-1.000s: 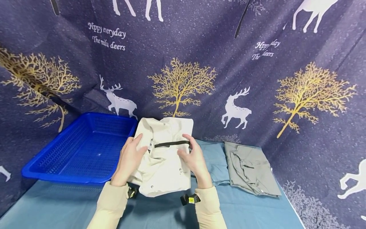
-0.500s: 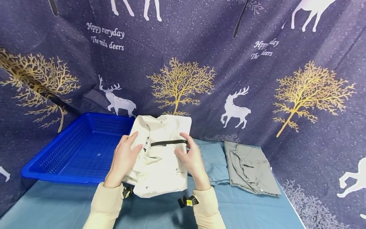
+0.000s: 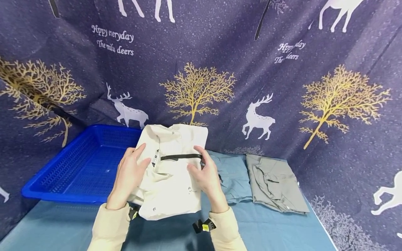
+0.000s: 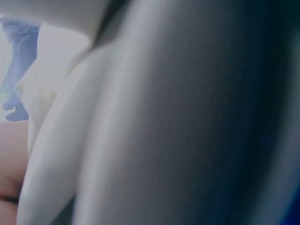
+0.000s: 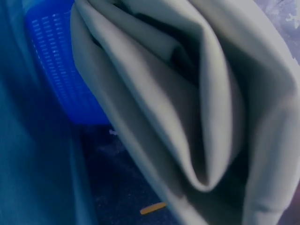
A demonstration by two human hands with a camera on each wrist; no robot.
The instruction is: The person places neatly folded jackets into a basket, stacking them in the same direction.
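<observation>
Garment (image 3: 176, 197) of off-white cloth, folded in layers with a black strap (image 3: 185, 156) across its front, is held at its side edges by a person's left hand (image 3: 128, 173) and right hand (image 3: 205, 174). It looks light, soft and floppy, best gripped with all layers gathered. Below the grip lies a blue tablecloth (image 3: 267, 232); left, a plastic basket (image 3: 64, 198); right, folded blue (image 3: 235, 176) and gray garments (image 3: 277, 183); behind, a deer-print curtain (image 3: 204, 42).

White cloth (image 3: 177, 195), folded in layers, creased, black strap (image 3: 180, 157) across middle; held up between hands (image 3: 128, 174) (image 3: 205, 174).
</observation>
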